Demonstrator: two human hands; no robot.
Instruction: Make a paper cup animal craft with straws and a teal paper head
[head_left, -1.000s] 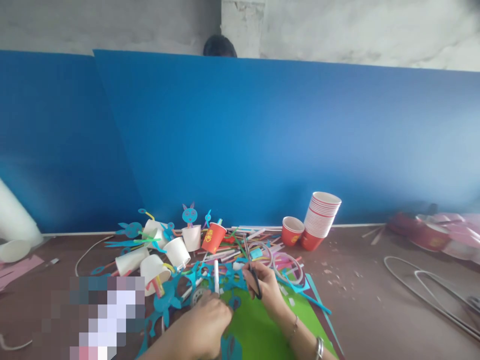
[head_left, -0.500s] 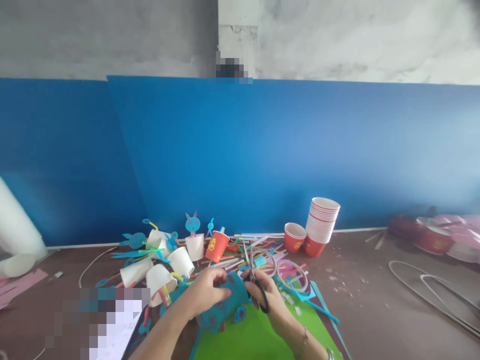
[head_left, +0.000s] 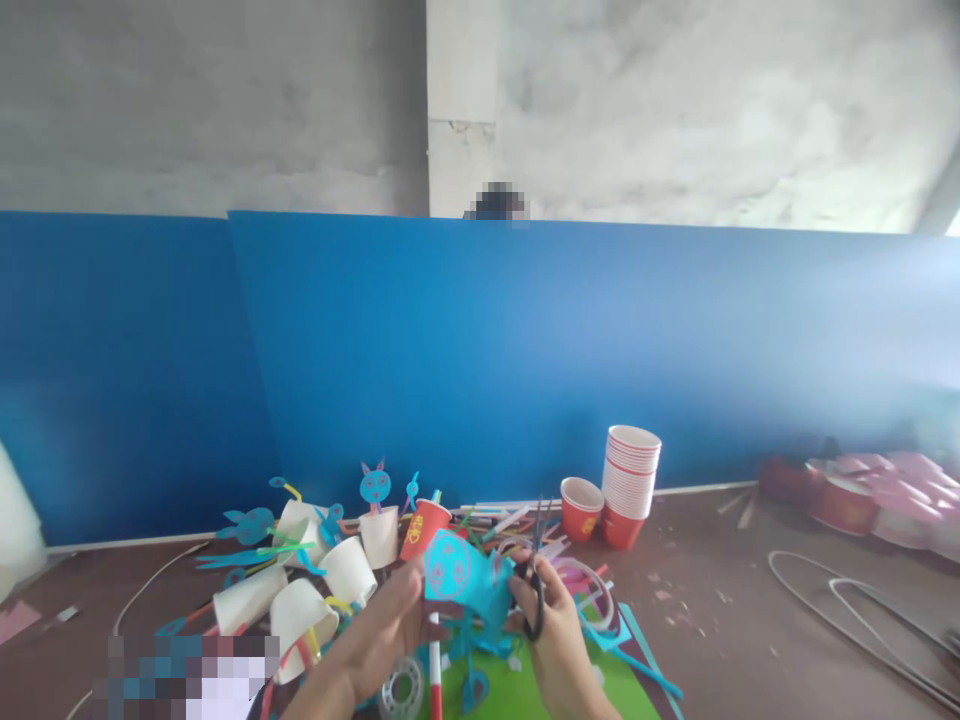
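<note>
My right hand (head_left: 555,620) grips black-handled scissors (head_left: 534,600), their blades pointing up. Its fingers also touch the right end of a piece of blue paper (head_left: 484,590). A round face with eyes is drawn in reddish line on the paper's left part. At that left edge, my left hand (head_left: 386,630) has its fingers closed on the paper, the tips partly hidden. Below the hands lie a green sheet (head_left: 622,680), a clear tape roll (head_left: 403,690), a white and red marker (head_left: 435,660) and a blue paper cutout (head_left: 475,688).
Several white cups (head_left: 349,572) with straws and blue cutouts lie at left. A tilted red cup (head_left: 424,528), a single red cup (head_left: 581,508) and a cup stack (head_left: 631,480) stand behind. Blue panel (head_left: 525,350) borders the table; a cable (head_left: 862,600) lies right.
The blue paper has been raised and turned, so its drawn face shows toward me. My right hand still holds the scissors. The tape roll and marker now show, and the view has tilted up.
</note>
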